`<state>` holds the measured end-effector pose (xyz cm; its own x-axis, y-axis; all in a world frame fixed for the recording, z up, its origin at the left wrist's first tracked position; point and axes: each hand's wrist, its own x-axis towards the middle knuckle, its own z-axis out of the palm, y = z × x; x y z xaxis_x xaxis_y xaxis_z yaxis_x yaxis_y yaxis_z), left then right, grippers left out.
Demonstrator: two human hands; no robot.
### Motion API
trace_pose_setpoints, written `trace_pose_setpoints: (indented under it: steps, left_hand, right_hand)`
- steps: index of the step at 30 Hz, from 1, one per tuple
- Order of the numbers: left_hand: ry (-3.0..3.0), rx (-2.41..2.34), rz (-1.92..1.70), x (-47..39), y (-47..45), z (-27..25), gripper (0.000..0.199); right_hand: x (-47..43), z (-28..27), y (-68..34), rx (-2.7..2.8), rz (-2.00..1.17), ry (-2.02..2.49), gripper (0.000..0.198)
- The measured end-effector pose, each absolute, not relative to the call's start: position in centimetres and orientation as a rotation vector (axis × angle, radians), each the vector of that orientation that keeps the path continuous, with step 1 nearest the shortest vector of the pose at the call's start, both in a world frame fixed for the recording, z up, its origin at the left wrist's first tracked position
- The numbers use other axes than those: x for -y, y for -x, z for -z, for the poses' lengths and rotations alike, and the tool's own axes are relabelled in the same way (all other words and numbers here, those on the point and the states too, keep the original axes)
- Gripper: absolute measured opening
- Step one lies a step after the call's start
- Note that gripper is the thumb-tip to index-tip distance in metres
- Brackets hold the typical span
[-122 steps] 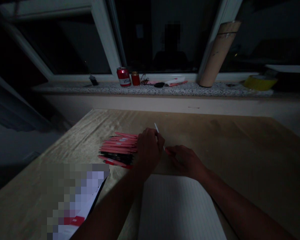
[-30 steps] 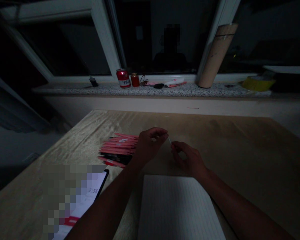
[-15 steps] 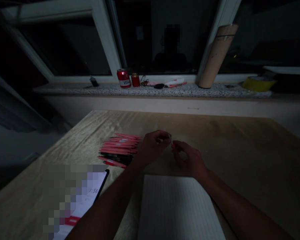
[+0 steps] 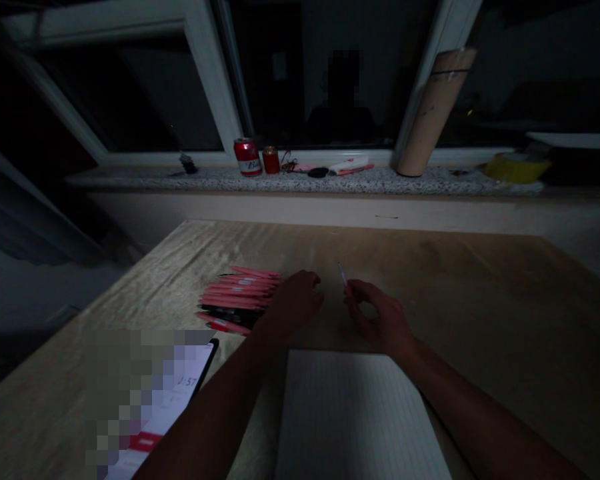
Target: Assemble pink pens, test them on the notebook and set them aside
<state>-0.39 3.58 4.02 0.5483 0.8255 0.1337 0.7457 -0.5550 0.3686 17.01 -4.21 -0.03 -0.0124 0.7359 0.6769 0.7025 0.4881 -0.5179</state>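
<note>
My right hand pinches a pen between thumb and fingertips. A thin pale shaft, like a refill, with a dark tip points up and away from it; its pinkish-red part is at the fingers. Left of it, my left hand hovers with thumb and fingers apart, holding nothing that I can see. Beside and partly behind that hand lies a row of pink pens, with some black pens near its front. An open lined notebook lies on the table below both hands.
A lit phone or tablet, partly blurred out, lies left of my left forearm. Along the windowsill stand a red can, a small red jar, a tall tan flask and a roll of yellow tape.
My left hand has let go of the pen's tip end and moved left and slightly down, towards the pens. My right hand stays in place, still holding the pen.
</note>
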Motion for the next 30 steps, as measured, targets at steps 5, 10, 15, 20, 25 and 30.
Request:
trace_pose_setpoints:
  steps: [5,10,15,20,25,30]
  left_hand:
    - [-2.691,-1.412,-0.243,-3.5,0.3,-2.8,0.020]
    - [-2.700,-1.447,-0.164,-3.4,0.2,-2.5,0.020]
    - [-2.597,-1.437,-0.258,-3.6,0.0,-2.7,0.023]
    - [-2.114,-1.244,-0.800,-3.7,-0.2,-5.1,0.023]
    - [-1.441,-0.891,-1.248,-3.3,-0.4,-7.8,0.018]
    - [-1.232,-0.723,-1.355,-2.6,-0.7,-8.6,0.017]
  right_hand:
    - [4.2,0.1,-17.0,1.731,-0.058,1.239,0.026]
    - [4.1,0.0,-16.9,1.724,-0.041,1.239,0.026]
    - [4.1,-0.1,-16.9,1.728,-0.038,1.218,0.026]
    - [4.2,-0.2,-17.0,1.741,-0.047,1.222,0.026]
    - [4.2,0.0,-17.0,1.730,-0.089,1.250,0.023]
    - [4.2,0.0,-17.1,1.731,-0.098,1.258,0.022]
